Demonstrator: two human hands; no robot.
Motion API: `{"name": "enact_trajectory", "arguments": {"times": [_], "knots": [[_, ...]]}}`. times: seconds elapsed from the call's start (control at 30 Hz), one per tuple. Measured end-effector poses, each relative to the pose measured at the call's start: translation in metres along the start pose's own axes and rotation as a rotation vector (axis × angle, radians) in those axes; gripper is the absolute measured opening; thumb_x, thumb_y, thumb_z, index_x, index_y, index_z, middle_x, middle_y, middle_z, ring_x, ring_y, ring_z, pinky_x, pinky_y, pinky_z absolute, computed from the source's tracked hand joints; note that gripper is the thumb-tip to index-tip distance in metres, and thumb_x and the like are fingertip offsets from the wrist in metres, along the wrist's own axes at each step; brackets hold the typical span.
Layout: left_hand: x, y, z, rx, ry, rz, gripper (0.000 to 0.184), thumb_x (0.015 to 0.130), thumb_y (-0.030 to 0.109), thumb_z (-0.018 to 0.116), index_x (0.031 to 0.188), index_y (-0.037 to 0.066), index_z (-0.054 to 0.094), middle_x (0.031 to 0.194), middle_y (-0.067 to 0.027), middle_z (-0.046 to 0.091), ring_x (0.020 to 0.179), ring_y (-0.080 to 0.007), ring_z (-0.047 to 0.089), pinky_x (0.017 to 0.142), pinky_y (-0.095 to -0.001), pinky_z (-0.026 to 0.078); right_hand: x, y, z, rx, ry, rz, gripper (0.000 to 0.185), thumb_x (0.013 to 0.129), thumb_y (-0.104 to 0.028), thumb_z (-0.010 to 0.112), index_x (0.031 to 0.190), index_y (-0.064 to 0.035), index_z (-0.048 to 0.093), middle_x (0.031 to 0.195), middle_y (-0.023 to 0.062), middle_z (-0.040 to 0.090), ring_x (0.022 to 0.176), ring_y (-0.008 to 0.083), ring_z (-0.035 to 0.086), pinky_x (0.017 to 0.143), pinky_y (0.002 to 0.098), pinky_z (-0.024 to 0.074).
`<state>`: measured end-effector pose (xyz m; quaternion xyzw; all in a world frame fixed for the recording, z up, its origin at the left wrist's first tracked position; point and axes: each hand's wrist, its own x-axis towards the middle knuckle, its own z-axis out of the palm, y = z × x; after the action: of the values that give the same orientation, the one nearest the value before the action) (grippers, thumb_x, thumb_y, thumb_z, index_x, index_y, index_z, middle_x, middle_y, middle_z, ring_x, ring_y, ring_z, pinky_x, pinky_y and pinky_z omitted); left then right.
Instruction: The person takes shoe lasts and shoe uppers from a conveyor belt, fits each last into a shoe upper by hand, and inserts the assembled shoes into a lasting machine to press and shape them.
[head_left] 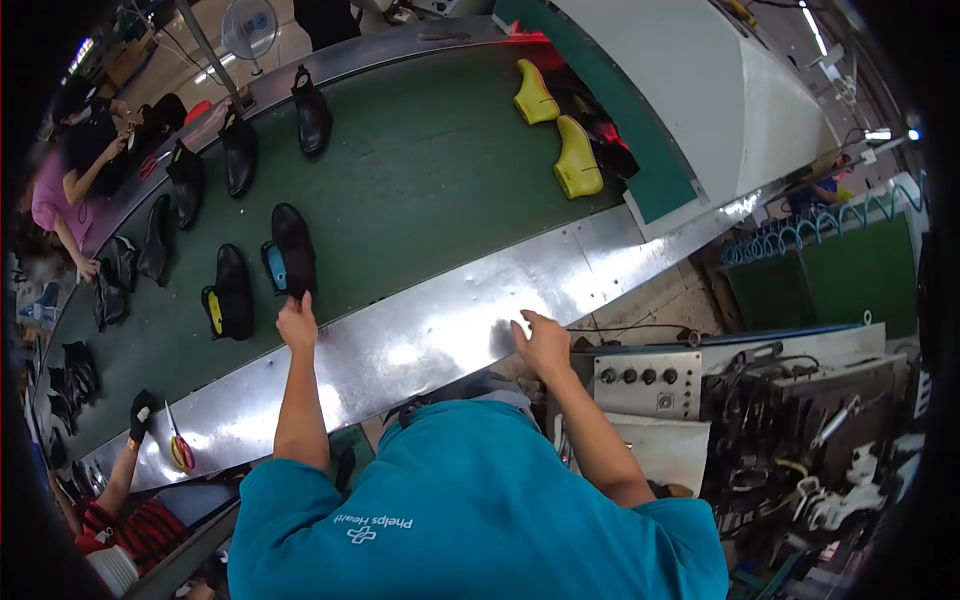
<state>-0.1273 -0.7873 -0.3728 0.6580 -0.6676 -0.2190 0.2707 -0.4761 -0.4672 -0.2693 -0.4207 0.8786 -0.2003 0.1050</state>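
Observation:
My left hand (pixel 297 322) is closed at the near end of a black ankle boot (pixel 293 235), its fingertips on the edge of the shaft. A blue patch shows at the side of that boot. Just left of it lies another black ankle boot (pixel 233 290) with a yellow patch. Over the shiny metal edge of the belt, my right hand (pixel 543 345) is held with thumb and forefinger apart and nothing between them.
More black boots (pixel 240 155) stand along the far side of the green belt (pixel 420 180). Two yellow boot forms (pixel 577 160) sit by the machine hood (pixel 690 90) at right. Scissors (pixel 180 450) and a co-worker's gloved hand (pixel 142 412) are at lower left. A control box (pixel 648 385) stands at right.

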Motion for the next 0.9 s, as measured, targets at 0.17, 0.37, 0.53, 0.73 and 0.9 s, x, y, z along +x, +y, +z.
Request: {"name": "enact_trajectory", "arguments": {"times": [0.17, 0.37, 0.53, 0.73, 0.9], "knots": [[-0.089, 0.030, 0.038, 0.104, -0.206, -0.033, 0.058, 0.091, 0.032, 0.070, 0.134, -0.006, 0.058, 0.122, -0.0300, 0.065, 0.108, -0.0455, 0.066, 0.095, -0.0479, 0.052, 0.136, 0.097, 0.004, -0.047, 0.094, 0.120, 0.056, 0.087, -0.040, 0.069, 0.130, -0.0037, 0.062, 0.118, 0.0229, 0.069, 0.104, 0.0419, 0.067, 0.090, 0.0488, 0.0536], [-0.179, 0.104, 0.057, 0.124, -0.230, 0.105, 0.067, 0.089, 0.028, 0.075, 0.141, -0.005, 0.049, 0.137, -0.0318, 0.056, 0.128, -0.0454, 0.055, 0.106, -0.0449, 0.046, 0.321, 0.202, 0.006, -0.229, 0.362, 0.082, 0.114, 0.067, -0.055, 0.087, 0.145, 0.0101, 0.034, 0.143, 0.0304, 0.046, 0.132, 0.0425, 0.047, 0.111, 0.0454, 0.0410], [-0.206, 0.132, 0.058, 0.141, -0.251, 0.084, 0.065, 0.091, 0.031, 0.072, 0.142, -0.003, 0.049, 0.136, -0.0316, 0.056, 0.130, -0.0453, 0.053, 0.105, -0.0470, 0.047, 0.377, 0.193, 0.012, -0.140, 0.116, 0.286, 0.134, 0.056, -0.050, 0.094, 0.153, 0.0036, 0.018, 0.140, 0.0324, 0.045, 0.130, 0.0450, 0.047, 0.109, 0.0499, 0.0421], [-0.200, 0.166, 0.067, -0.049, -0.312, 0.124, 0.060, 0.092, 0.033, 0.072, 0.141, 0.002, 0.055, 0.133, -0.0277, 0.060, 0.120, -0.0406, 0.063, 0.098, -0.0413, 0.054, 0.342, 0.165, 0.045, 0.453, 0.026, 0.392, 0.090, 0.072, -0.043, 0.082, 0.140, 0.0007, 0.044, 0.121, 0.0219, 0.061, 0.112, 0.0358, 0.060, 0.095, 0.0462, 0.0516], [-0.156, 0.187, 0.103, -0.569, -0.367, -0.169, 0.069, 0.093, 0.048, 0.070, 0.133, -0.008, 0.058, 0.118, -0.0224, 0.071, 0.110, -0.0297, 0.069, 0.095, -0.0363, 0.052, 0.185, 0.089, 0.008, 1.483, -0.769, 0.629, 0.061, 0.085, -0.047, 0.068, 0.133, -0.0112, 0.056, 0.121, 0.0113, 0.064, 0.107, 0.0261, 0.063, 0.088, 0.0473, 0.0544]]}}
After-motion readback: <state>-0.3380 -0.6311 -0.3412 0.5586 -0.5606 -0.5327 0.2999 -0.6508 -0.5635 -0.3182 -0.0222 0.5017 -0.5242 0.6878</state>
